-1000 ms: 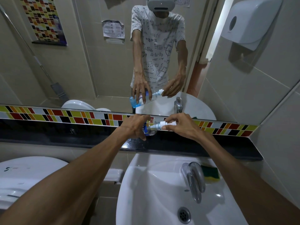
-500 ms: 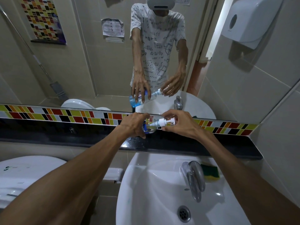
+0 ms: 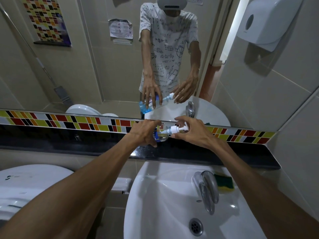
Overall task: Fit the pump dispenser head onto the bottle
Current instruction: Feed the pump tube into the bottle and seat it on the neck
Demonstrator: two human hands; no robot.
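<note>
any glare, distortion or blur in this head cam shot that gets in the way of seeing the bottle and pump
Head view: wide-angle bending curves the black ledge and wall tiles; glare spots on the white basin and chrome tap; the clear blue-labelled bottle and white pump head are sharp but small, partly hidden by the left hand.

Bottle [image 3: 159, 134] label reads "SOF" (rest hidden by the hand)

We've got the bottle [image 3: 161, 134] clear, blue label, tipped nearly on its side with the neck pointing right, held above the back edge of the black ledge [image 3: 241, 157], near its middle. The white pump dispenser head [image 3: 177, 129] sits on the neck, nozzle pointing up. We can't tell if it's fully threaded.
</note>
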